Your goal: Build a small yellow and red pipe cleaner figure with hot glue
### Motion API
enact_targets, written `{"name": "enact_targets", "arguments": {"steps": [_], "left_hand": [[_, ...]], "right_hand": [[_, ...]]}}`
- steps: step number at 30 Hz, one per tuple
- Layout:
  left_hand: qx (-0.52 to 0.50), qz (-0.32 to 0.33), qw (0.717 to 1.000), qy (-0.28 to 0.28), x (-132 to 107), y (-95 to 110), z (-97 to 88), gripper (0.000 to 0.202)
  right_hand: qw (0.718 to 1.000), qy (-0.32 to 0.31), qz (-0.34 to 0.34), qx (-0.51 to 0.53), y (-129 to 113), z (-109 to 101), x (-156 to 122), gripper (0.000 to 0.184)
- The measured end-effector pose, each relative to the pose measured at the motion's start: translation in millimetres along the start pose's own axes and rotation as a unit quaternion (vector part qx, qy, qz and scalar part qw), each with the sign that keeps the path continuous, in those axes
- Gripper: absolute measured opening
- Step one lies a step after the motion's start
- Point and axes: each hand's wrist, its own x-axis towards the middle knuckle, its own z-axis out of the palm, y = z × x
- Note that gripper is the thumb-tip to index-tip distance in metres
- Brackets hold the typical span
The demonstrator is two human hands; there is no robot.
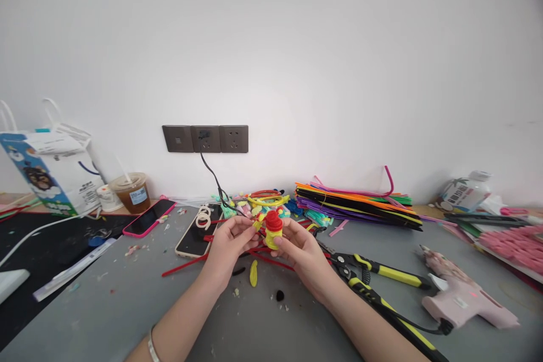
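Observation:
Held upright over the table is a small yellow figure with a red top [274, 229], apparently made of pipe cleaners. My right hand [299, 246] is closed around its right side, thumb in front. My left hand [232, 242] pinches a small yellow piece [258, 223] close to the figure's left side; whether the two touch, I cannot tell. Below the hands lie a loose yellow fuzzy piece [253, 274] and a small black ball [280, 295]. Red pipe cleaners [183, 266] spread out beneath and behind both hands.
Yellow-black pliers [382, 274] and a pink glue gun [460, 288] lie at right. Behind them is a pipe cleaner bundle [356, 206]. Two phones [150, 218], a drink cup [132, 192] and a paper bag [63, 172] stand or lie at left. A cable hangs from the wall socket [205, 139].

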Motion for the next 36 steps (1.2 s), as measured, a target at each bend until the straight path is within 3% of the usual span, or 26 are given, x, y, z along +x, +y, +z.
{"name": "enact_targets", "arguments": {"steps": [9,16,22,25,36], "left_hand": [[0.041,-0.001,0.997,-0.069,-3.5,-6.7,2.5,0.037],[0.096,0.029,0.993,-0.066,-4.6,-4.8,3.8,0.032],[0.138,0.049,0.986,-0.077,-3.7,-9.2,4.5,0.040],[0.131,0.057,0.985,-0.098,-5.5,-10.8,6.4,0.040],[0.076,0.054,0.992,-0.085,-7.9,-12.9,9.9,0.039]], "right_hand": [[0.999,-0.031,0.000,-0.011,1.8,-1.0,1.3,0.028],[0.999,-0.015,0.004,-0.041,4.6,-3.3,2.5,0.032],[0.999,0.021,-0.003,-0.038,3.7,-4.4,2.8,0.036],[0.999,0.028,-0.007,-0.021,5.9,-2.9,1.7,0.035],[0.999,0.028,0.001,0.019,8.0,5.1,-2.6,0.035]]}}
